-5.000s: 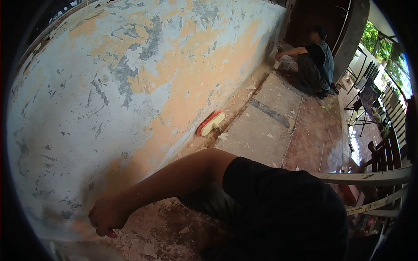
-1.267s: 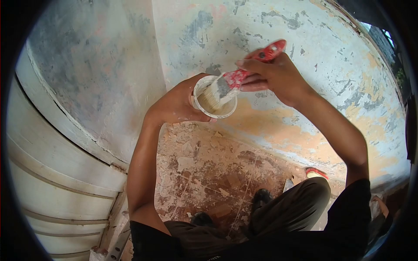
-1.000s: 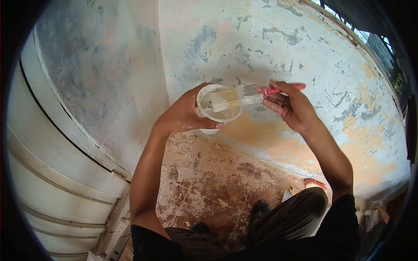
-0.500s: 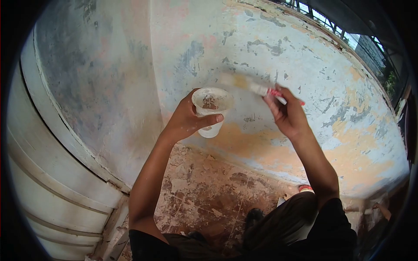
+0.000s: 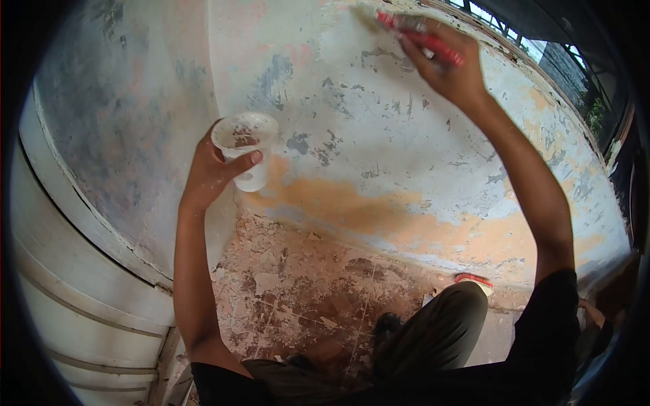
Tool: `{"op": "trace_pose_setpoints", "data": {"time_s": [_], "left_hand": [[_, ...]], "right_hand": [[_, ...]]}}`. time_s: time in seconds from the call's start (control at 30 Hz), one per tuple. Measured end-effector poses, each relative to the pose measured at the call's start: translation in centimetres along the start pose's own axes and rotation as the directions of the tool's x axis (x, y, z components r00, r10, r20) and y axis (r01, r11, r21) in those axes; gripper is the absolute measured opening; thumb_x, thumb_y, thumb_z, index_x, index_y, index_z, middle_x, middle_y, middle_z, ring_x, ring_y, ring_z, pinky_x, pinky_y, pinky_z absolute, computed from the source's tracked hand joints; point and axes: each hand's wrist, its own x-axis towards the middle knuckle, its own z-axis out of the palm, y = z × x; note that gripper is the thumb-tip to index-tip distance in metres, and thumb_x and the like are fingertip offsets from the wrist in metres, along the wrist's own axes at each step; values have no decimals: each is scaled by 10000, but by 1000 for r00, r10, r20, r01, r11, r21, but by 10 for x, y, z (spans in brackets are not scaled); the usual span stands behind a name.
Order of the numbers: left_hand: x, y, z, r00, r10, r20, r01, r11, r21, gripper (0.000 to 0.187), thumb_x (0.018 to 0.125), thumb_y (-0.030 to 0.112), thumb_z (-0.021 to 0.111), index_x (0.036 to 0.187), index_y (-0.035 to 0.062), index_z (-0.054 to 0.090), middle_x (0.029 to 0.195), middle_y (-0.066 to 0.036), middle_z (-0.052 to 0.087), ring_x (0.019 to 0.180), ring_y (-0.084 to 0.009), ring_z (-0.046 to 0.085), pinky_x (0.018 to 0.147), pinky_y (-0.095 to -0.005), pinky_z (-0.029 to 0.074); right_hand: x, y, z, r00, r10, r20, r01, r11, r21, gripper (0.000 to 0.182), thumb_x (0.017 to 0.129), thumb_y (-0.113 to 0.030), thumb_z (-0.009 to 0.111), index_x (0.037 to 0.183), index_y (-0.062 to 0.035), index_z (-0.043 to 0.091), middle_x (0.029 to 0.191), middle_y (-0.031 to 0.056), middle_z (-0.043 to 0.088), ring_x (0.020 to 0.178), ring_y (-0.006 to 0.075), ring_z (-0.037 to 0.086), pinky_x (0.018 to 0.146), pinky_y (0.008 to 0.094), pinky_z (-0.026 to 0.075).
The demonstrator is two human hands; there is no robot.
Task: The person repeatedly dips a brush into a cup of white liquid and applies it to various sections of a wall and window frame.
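Note:
My left hand (image 5: 208,174) is wrapped round a white plastic cup (image 5: 252,180), thumb across its front. The cup is tilted so its mouth shows, with whitish smears and brownish patches inside. Up at the top of the wall, my right hand (image 5: 452,66) grips a paintbrush (image 5: 435,47) by its red-marked handle. The brush head points up and left, close over the pale upper wall (image 5: 379,101), and is blurred. Grey, bluish and orange patches mark this peeling wall.
A second wall (image 5: 135,122) meets it in a corner at left, beside a cream ribbed panel (image 5: 88,291). Flakes cover the reddish floor (image 5: 298,284). A red-and-white object (image 5: 475,280) lies at the wall's foot near my knee. Part of another person's arm (image 5: 593,314) shows at far right.
My right hand has lifted the brush up to the wall's top. My left hand with the cup has shifted left and slightly up in view.

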Motion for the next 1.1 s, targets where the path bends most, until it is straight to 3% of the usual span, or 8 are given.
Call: {"op": "trace_pose_setpoints", "data": {"time_s": [0.13,0.2,0.37,0.53,0.63,0.77,0.93,1.1], "left_hand": [[2,12,-5,996,34,-81,-31,999,34,572,732,197,831,1179,-16,545,1060,-105,660,990,-175,626,892,-316,485],[2,15,-6,993,53,-110,-50,998,29,581,731,220,836,1172,-24,548,1062,-116,660,985,-185,629,887,-323,487],[-6,37,-1,994,46,-99,-43,998,36,556,750,227,823,1161,-27,548,1049,-119,662,965,-179,632,871,-319,491],[-12,55,3,993,59,-105,-55,998,43,517,758,217,817,1132,-25,554,1015,-100,663,933,-166,631,847,-303,491],[-10,57,4,986,83,-147,-82,997,8,511,766,233,811,1132,-21,562,1016,-94,662,927,-163,629,838,-301,493],[-2,48,9,977,82,-198,-88,996,-21,528,773,297,801,1135,-12,573,1017,-89,661,925,-162,627,829,-304,499],[2,39,18,976,72,-203,-89,993,-74,553,775,335,792,1144,-12,570,1020,-98,656,926,-172,628,835,-307,501],[2,36,22,969,121,-216,-131,991,-35,560,769,319,797,1151,-13,559,1039,-107,649,933,-180,628,837,-310,501]], "right_hand": [[50,-21,-15,950,-293,107,307,938,-162,143,816,-36,666,952,-62,626,898,107,675,823,214,678,674,346,570],[30,-11,22,946,-266,188,295,944,-148,341,753,-53,692,1088,-107,656,994,107,669,934,233,660,715,317,552],[-81,-94,130,835,-334,437,482,828,-288,161,796,-135,601,880,-2,564,834,229,633,920,422,596,792,478,525],[-124,-155,157,850,-242,467,276,961,-6,119,787,-150,606,805,-33,591,772,213,648,811,389,645,725,454,540],[-57,-136,122,725,47,687,-192,972,136,76,828,-115,612,818,-51,574,920,140,685,814,283,669,628,380,549],[32,-69,66,718,319,619,-527,830,184,63,876,-83,618,846,-41,654,904,81,698,692,229,645,656,300,531],[30,-50,21,940,-58,335,-66,936,345,128,813,-41,601,926,-46,661,914,132,691,827,292,671,759,347,553],[-11,-57,29,672,-479,565,461,868,187,184,810,-85,614,988,-98,658,1158,69,615,1136,236,582,865,317,545]]}}
